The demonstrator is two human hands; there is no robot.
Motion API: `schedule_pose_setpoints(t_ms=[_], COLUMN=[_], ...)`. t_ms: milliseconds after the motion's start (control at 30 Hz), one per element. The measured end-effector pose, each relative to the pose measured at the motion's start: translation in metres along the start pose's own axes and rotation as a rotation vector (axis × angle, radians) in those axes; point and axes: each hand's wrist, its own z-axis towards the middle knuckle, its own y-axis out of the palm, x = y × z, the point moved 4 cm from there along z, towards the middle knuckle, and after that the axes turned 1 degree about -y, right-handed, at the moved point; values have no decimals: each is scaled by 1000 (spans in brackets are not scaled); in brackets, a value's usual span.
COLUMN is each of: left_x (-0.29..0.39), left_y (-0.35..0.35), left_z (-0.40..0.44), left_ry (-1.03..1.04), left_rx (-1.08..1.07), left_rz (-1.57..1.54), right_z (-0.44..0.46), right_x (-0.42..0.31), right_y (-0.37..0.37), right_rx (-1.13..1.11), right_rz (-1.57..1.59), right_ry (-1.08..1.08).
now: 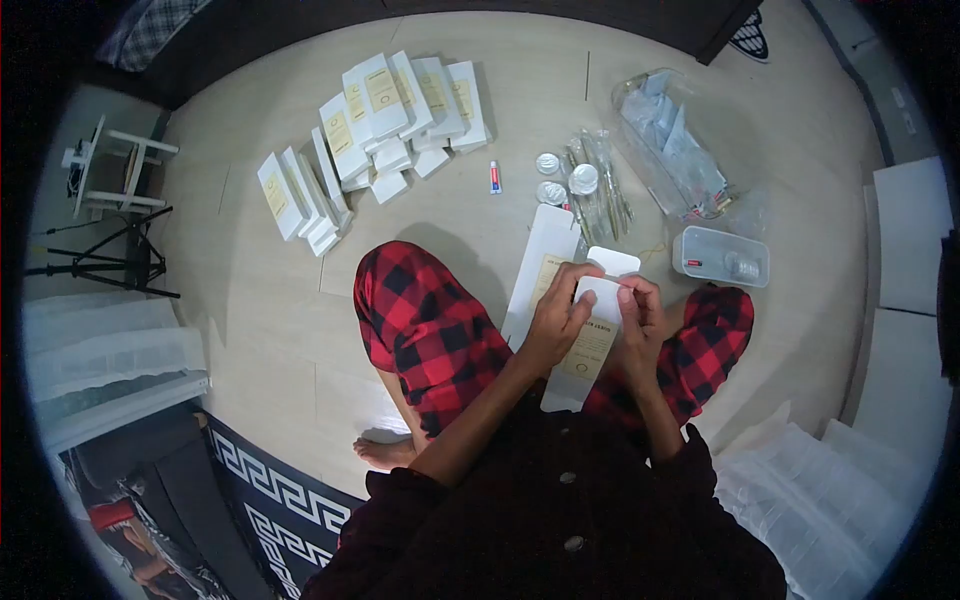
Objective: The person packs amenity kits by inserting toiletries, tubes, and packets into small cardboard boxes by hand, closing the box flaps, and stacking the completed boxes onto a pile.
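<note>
A white cardboard box (pixel 590 345) with a cream label is between my hands, over my crossed legs, its top end facing away from me. My left hand (pixel 556 318) grips its left side, thumb on the upper panel. Around the top right corner, my right hand (pixel 641 312) has its thumb and fingers pinched at the edge by the end flap (pixel 614 262). Whether anything is inside the box cannot be seen. Just left of it lies another white box (pixel 538 262), flat-looking, with a similar label, partly hidden by my left hand.
Several labelled white boxes (pixel 380 90) are heaped at the upper left. A small toothpaste tube (pixel 495 177) lies beside round wrapped discs (pixel 583 179) and long clear packets (pixel 608 190). To the right are a clear plastic tub (pixel 720 257) and a larger clear container (pixel 670 140).
</note>
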Motion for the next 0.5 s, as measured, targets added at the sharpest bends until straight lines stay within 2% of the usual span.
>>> schedule_pose_setpoints(t_ms=[33, 100, 167, 300, 333, 400, 500], left_x=[-2, -3, 5, 8, 5, 0, 4], left_y=[1, 5, 9, 30, 34, 36, 35], left_z=[0, -1, -3, -13, -15, -17, -20], left_ry=[13, 21, 139, 61, 12, -39, 42], left_rx=[-21, -37, 48, 118, 121, 135, 171], left_rz=[63, 122, 342, 402, 354, 303, 312], right_z=[1, 3, 5, 7, 7, 9, 16], right_x=[4, 5, 5, -8, -12, -11, -10], right_y=[0, -5, -7, -7, -5, -6, -13], right_rx=[-8, 48, 38, 16, 10, 72, -29], right_rz=[-3, -108, -143, -249, -253, 63, -49], right_ry=[2, -157, -179, -220, -219, -69, -16])
